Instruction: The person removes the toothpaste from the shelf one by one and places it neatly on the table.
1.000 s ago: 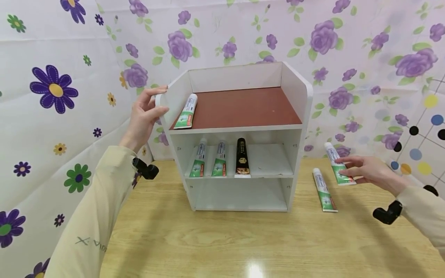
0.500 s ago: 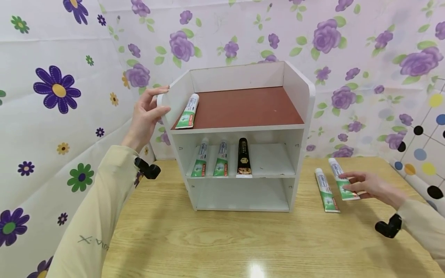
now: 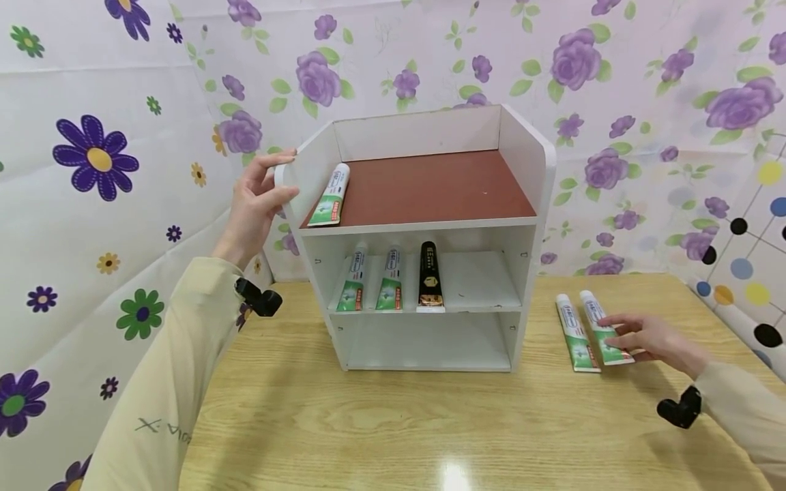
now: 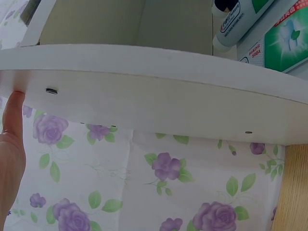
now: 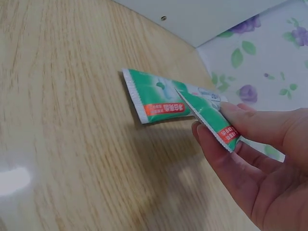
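Observation:
My right hand (image 3: 653,339) pinches a white-and-green toothpaste tube (image 3: 597,315) between thumb and fingers, right of the shelf unit. In the right wrist view the held tube (image 5: 211,115) is tilted, its crimped end toward the camera. Close beside it, on the table, lies a similar toothpaste tube (image 3: 575,334). My left hand (image 3: 252,211) holds the upper left side panel (image 3: 316,167) of the small white shelf unit (image 3: 424,341). In the left wrist view one finger (image 4: 13,115) touches that panel's outer face; the other fingers are out of that view.
A green-and-white tube (image 3: 331,198) lies at the left of the brown top shelf (image 3: 430,187). On the middle shelf are two similar tubes (image 3: 353,279) and a black tube (image 3: 430,276). The wooden table (image 3: 368,429) meets flowered wall sheets (image 3: 417,54).
My right hand has lowered with its toothpaste tube, bringing it down beside the tube on the table. My left hand stays on the shelf panel.

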